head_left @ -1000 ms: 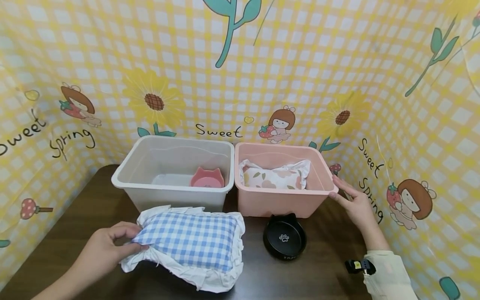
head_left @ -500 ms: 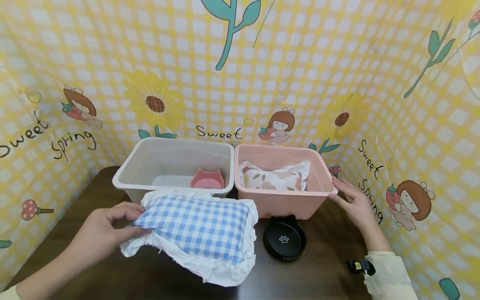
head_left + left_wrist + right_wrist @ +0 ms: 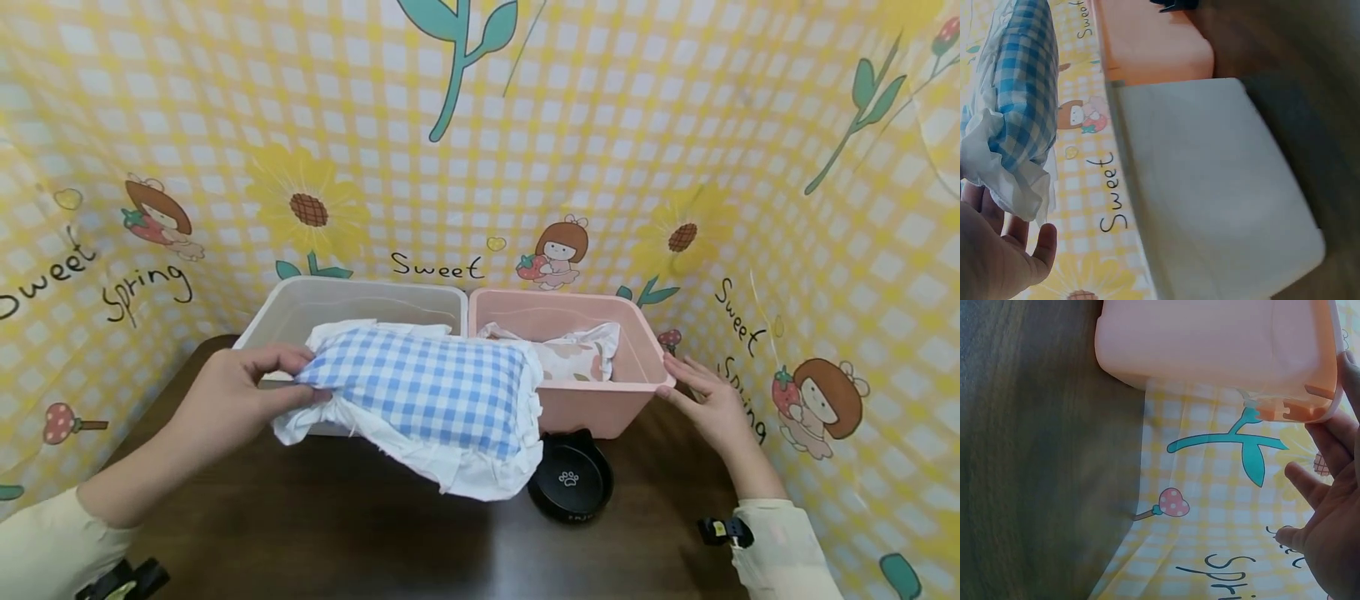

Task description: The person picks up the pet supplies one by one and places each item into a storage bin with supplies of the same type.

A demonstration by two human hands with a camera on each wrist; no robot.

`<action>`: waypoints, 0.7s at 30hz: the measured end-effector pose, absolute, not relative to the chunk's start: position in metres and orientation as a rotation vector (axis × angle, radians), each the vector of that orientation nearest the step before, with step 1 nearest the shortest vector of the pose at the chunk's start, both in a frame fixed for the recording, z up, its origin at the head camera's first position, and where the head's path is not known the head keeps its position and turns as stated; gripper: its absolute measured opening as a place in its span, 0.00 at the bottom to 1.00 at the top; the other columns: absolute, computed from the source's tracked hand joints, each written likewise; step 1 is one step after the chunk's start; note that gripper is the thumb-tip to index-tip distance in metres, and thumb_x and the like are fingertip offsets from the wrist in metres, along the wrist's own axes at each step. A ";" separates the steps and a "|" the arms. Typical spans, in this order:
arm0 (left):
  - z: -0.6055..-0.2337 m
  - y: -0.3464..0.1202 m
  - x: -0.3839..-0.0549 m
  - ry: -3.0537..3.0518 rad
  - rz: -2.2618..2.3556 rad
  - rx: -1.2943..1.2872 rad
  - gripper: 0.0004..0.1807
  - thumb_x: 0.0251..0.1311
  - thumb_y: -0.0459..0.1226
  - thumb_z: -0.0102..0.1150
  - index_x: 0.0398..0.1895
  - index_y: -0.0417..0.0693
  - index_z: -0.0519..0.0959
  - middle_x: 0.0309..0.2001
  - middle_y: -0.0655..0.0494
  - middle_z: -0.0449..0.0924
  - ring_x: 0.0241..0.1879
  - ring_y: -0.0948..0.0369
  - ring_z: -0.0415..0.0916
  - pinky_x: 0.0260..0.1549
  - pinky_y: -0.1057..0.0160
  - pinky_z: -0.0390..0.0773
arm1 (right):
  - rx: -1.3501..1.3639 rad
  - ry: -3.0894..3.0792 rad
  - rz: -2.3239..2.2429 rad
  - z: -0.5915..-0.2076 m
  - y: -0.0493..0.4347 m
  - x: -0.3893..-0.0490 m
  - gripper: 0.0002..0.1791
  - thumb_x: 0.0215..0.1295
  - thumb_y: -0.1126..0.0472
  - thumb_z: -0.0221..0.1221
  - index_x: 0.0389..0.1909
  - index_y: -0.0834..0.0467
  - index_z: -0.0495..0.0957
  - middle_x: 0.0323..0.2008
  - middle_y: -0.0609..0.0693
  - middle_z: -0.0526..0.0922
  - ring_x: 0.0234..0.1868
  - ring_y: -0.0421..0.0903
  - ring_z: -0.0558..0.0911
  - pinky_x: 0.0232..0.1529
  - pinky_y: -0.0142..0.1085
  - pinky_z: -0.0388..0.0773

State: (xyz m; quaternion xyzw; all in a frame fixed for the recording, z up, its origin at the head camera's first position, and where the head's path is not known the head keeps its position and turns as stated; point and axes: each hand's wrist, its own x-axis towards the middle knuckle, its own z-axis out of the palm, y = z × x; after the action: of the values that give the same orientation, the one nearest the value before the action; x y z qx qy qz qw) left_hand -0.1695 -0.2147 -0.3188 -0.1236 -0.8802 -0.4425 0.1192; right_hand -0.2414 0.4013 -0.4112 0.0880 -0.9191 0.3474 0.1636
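Note:
A small blue-and-white checked pillow (image 3: 423,387) with a white ruffled edge hangs in the air before the bins. My left hand (image 3: 243,387) pinches its left corner between thumb and fingers, as the pillow (image 3: 1022,94) in the left wrist view also shows. It covers much of the grey bin (image 3: 375,289) and part of the pink bin (image 3: 592,408). At the pink bin's right front corner, my right hand (image 3: 716,408) touches the rim with fairly straight fingers. A floral pillow (image 3: 573,360) lies inside the pink bin, partly hidden.
A black cat-eared bowl (image 3: 570,492) with a paw print sits on the dark wooden table (image 3: 360,542), in front of the pink bin. The two bins stand side by side against a yellow checked cloth backdrop (image 3: 600,150).
My left hand has lifted the checked pillow up and forward, a little to the right, until it hides the pink bowl in the grey bin. The right hand stays at the pink bin's corner.

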 end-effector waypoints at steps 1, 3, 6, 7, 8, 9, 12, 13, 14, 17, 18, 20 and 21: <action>-0.315 -0.213 -0.172 -2.578 -1.279 -0.351 0.08 0.54 0.43 0.79 0.32 0.51 0.89 0.46 0.65 0.87 0.49 0.78 0.75 0.38 0.79 0.74 | 0.252 -2.623 0.989 -0.411 0.401 -0.241 0.31 0.67 0.48 0.68 0.70 0.50 0.75 0.69 0.57 0.73 0.75 0.67 0.63 0.73 0.70 0.43; -0.307 -0.210 -0.178 -2.583 -1.265 -0.333 0.10 0.54 0.45 0.78 0.33 0.51 0.89 0.47 0.62 0.87 0.51 0.78 0.74 0.43 0.80 0.72 | 0.251 -2.632 0.988 -0.411 0.401 -0.242 0.31 0.67 0.48 0.68 0.70 0.50 0.75 0.69 0.57 0.73 0.75 0.67 0.63 0.73 0.70 0.43; -0.295 -0.203 -0.186 -2.583 -1.257 -0.327 0.13 0.56 0.48 0.77 0.35 0.50 0.89 0.47 0.62 0.86 0.51 0.75 0.73 0.38 0.78 0.72 | 0.242 -2.642 0.995 -0.410 0.401 -0.242 0.32 0.66 0.47 0.68 0.69 0.50 0.75 0.69 0.56 0.73 0.75 0.67 0.63 0.73 0.70 0.44; -0.293 -0.201 -0.189 -2.578 -1.267 -0.325 0.13 0.56 0.48 0.77 0.36 0.50 0.89 0.46 0.63 0.85 0.50 0.73 0.73 0.35 0.76 0.73 | 0.237 -2.645 0.997 -0.410 0.401 -0.242 0.32 0.66 0.47 0.68 0.69 0.50 0.75 0.69 0.56 0.73 0.75 0.66 0.63 0.73 0.70 0.44; -0.290 -0.198 -0.193 -2.574 -1.277 -0.328 0.14 0.56 0.49 0.77 0.37 0.50 0.89 0.45 0.64 0.85 0.49 0.71 0.72 0.33 0.74 0.73 | 0.231 -2.648 1.002 -0.409 0.401 -0.242 0.32 0.67 0.47 0.68 0.70 0.49 0.75 0.69 0.56 0.73 0.75 0.66 0.63 0.73 0.70 0.44; -0.288 -0.195 -0.196 -2.573 -1.290 -0.329 0.14 0.56 0.50 0.76 0.37 0.51 0.89 0.45 0.65 0.85 0.48 0.70 0.72 0.31 0.72 0.73 | 0.222 -2.650 1.008 -0.409 0.401 -0.241 0.32 0.66 0.46 0.68 0.70 0.49 0.75 0.69 0.56 0.73 0.75 0.66 0.63 0.73 0.70 0.45; -0.285 -0.185 -0.205 -2.556 -1.328 -0.350 0.14 0.57 0.49 0.75 0.39 0.51 0.89 0.46 0.65 0.85 0.47 0.66 0.73 0.29 0.68 0.73 | 0.204 -2.655 1.020 -0.409 0.401 -0.241 0.32 0.66 0.46 0.68 0.70 0.49 0.75 0.69 0.55 0.73 0.75 0.65 0.63 0.72 0.70 0.46; -0.284 -0.182 -0.208 -2.552 -1.335 -0.354 0.14 0.58 0.49 0.75 0.39 0.52 0.89 0.47 0.65 0.85 0.48 0.67 0.74 0.31 0.69 0.74 | 0.201 -2.654 1.024 -0.409 0.401 -0.240 0.32 0.66 0.46 0.68 0.69 0.49 0.75 0.69 0.55 0.73 0.75 0.65 0.63 0.72 0.71 0.46; -0.282 -0.179 -0.211 -2.545 -1.338 -0.365 0.13 0.58 0.49 0.75 0.39 0.52 0.89 0.49 0.64 0.85 0.50 0.67 0.74 0.34 0.70 0.75 | 0.195 -2.655 1.028 -0.409 0.401 -0.240 0.32 0.66 0.46 0.68 0.69 0.49 0.75 0.69 0.55 0.73 0.76 0.65 0.63 0.72 0.71 0.48; -0.278 -0.170 -0.219 -2.544 -1.360 -0.353 0.16 0.57 0.52 0.75 0.40 0.53 0.89 0.52 0.63 0.85 0.56 0.67 0.75 0.43 0.69 0.75 | 0.190 -2.652 1.040 -0.407 0.401 -0.240 0.32 0.65 0.46 0.69 0.69 0.49 0.75 0.69 0.54 0.73 0.76 0.64 0.63 0.70 0.71 0.52; -0.277 -0.167 -0.221 -2.554 -1.366 -0.337 0.17 0.56 0.54 0.75 0.41 0.54 0.89 0.52 0.63 0.85 0.57 0.67 0.75 0.45 0.68 0.75 | 0.188 -2.652 1.043 -0.407 0.401 -0.240 0.32 0.65 0.46 0.69 0.69 0.49 0.75 0.69 0.54 0.73 0.76 0.64 0.63 0.69 0.72 0.53; -0.275 -0.162 -0.226 -2.580 -1.362 -0.312 0.20 0.55 0.58 0.74 0.41 0.57 0.88 0.51 0.64 0.85 0.57 0.67 0.75 0.46 0.65 0.75 | 0.180 -2.659 1.046 -0.407 0.401 -0.239 0.33 0.65 0.45 0.68 0.69 0.48 0.75 0.69 0.53 0.73 0.76 0.64 0.62 0.69 0.72 0.54; -0.275 -0.160 -0.228 -2.593 -1.363 -0.301 0.21 0.54 0.59 0.74 0.42 0.58 0.88 0.51 0.65 0.85 0.56 0.67 0.75 0.44 0.64 0.75 | 0.176 -2.664 1.048 -0.407 0.401 -0.239 0.33 0.66 0.45 0.68 0.70 0.48 0.75 0.70 0.53 0.73 0.76 0.64 0.62 0.69 0.72 0.54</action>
State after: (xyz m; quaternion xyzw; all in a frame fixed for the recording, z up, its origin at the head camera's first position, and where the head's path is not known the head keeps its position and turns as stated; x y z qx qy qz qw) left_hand -0.2283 -0.1596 -0.2745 -0.1018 -0.8763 -0.4606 0.0982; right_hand -0.2386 0.4012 -0.4068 0.0607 -0.9201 0.3620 0.1365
